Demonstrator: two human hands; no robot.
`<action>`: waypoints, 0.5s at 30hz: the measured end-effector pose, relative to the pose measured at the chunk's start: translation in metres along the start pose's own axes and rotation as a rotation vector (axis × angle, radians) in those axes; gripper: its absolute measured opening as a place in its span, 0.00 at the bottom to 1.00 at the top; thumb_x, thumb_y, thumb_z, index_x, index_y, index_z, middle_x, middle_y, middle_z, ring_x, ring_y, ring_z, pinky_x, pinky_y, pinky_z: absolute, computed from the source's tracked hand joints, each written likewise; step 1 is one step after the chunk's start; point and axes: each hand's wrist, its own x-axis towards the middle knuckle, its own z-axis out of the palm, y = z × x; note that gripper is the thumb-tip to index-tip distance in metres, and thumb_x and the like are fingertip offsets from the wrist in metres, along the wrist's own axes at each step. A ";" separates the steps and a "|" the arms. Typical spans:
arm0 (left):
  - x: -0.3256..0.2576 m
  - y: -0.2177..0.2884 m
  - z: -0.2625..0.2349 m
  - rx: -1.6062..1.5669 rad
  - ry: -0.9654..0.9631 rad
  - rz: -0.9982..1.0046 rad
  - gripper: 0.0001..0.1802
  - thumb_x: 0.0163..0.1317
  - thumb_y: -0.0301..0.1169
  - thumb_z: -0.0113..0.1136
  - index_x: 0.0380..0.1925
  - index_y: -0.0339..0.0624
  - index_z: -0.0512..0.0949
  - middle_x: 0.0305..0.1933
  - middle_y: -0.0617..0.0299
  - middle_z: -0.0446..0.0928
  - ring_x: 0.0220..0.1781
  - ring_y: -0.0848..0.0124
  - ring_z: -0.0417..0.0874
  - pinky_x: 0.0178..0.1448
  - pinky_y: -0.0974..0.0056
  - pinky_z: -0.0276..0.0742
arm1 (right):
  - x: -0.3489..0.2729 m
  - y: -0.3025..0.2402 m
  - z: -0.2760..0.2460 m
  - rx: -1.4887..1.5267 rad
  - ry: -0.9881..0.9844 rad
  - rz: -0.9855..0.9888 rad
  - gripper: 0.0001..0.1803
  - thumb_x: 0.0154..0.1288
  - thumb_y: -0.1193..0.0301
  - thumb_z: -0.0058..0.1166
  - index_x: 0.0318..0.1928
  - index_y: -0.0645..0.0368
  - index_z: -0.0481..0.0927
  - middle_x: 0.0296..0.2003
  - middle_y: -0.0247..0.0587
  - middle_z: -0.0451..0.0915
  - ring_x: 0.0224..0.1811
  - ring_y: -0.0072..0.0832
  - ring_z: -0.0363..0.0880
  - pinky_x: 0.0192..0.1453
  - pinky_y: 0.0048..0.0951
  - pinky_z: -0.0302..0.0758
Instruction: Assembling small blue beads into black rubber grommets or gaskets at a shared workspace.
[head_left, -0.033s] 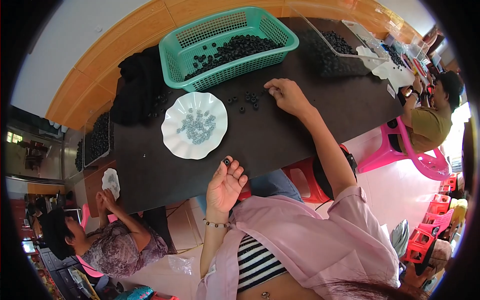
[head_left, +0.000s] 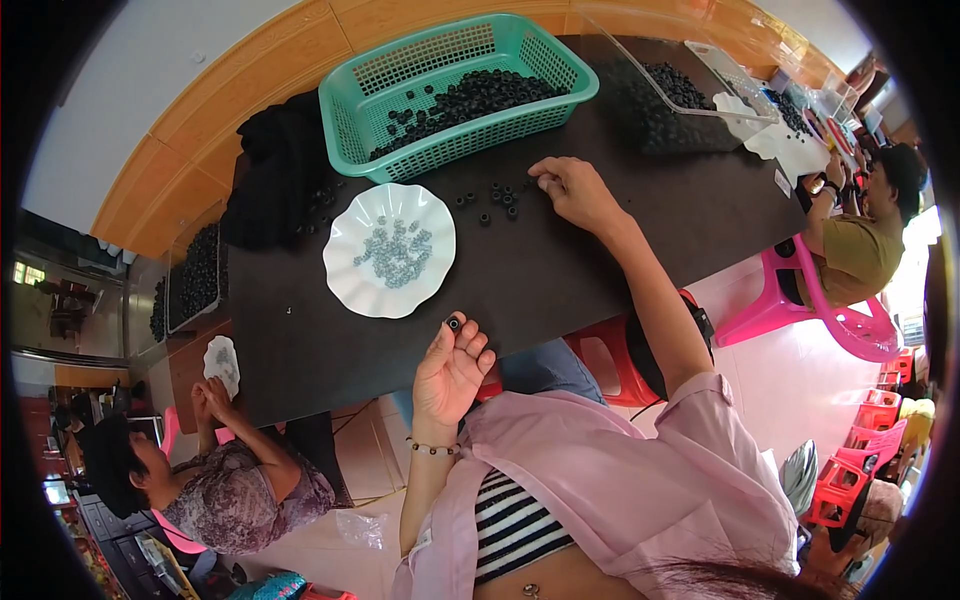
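My left hand (head_left: 450, 375) is raised in front of the table's near edge, palm up with the fingers curled. Between its thumb and forefinger is a small black cylindrical piece (head_left: 454, 323) with a pale ring at its end. Farther off on the right, my right hand (head_left: 577, 195) reaches low over the tabletop, thumb and fingers drawn together. Whatever its fingertips hold is hidden. Beside them lie several loose black pieces (head_left: 498, 193). A white wavy-rimmed plate (head_left: 345, 275), left of these, bears many small clear pieces (head_left: 397, 255).
A green mesh basket (head_left: 460, 137) with many black pieces stands at the back. Black cloth (head_left: 275, 170) lies left of it, and a clear bin (head_left: 700, 128) stands at the back right. One person (head_left: 235, 490) sits at left, another (head_left: 865, 240) at right near a pink chair (head_left: 765, 310).
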 end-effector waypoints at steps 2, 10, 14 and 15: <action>0.000 -0.001 0.001 0.005 -0.006 0.003 0.12 0.72 0.37 0.49 0.48 0.44 0.75 0.41 0.64 0.73 0.44 0.69 0.71 0.47 0.62 0.68 | 0.000 0.001 0.001 0.016 0.022 -0.021 0.11 0.60 0.79 0.53 0.43 0.66 0.81 0.33 0.51 0.81 0.32 0.35 0.80 0.41 0.31 0.75; -0.001 -0.002 0.001 0.018 -0.013 0.009 0.12 0.72 0.37 0.48 0.49 0.44 0.74 0.41 0.64 0.73 0.44 0.69 0.71 0.47 0.61 0.68 | -0.002 -0.008 0.003 0.027 0.001 -0.051 0.10 0.60 0.79 0.54 0.43 0.64 0.81 0.30 0.49 0.80 0.30 0.35 0.77 0.39 0.33 0.74; -0.001 -0.002 0.002 0.026 -0.013 0.006 0.11 0.72 0.37 0.50 0.48 0.44 0.73 0.41 0.65 0.73 0.43 0.72 0.73 0.47 0.63 0.71 | -0.003 -0.010 0.004 0.025 0.033 -0.063 0.10 0.60 0.78 0.54 0.42 0.63 0.81 0.29 0.48 0.78 0.30 0.35 0.76 0.38 0.33 0.73; 0.000 -0.002 0.002 0.027 -0.010 0.006 0.11 0.71 0.37 0.50 0.48 0.44 0.73 0.41 0.65 0.73 0.43 0.72 0.73 0.47 0.63 0.72 | -0.002 -0.008 0.002 0.024 0.035 -0.058 0.10 0.60 0.79 0.54 0.42 0.63 0.82 0.29 0.48 0.79 0.31 0.36 0.76 0.39 0.34 0.73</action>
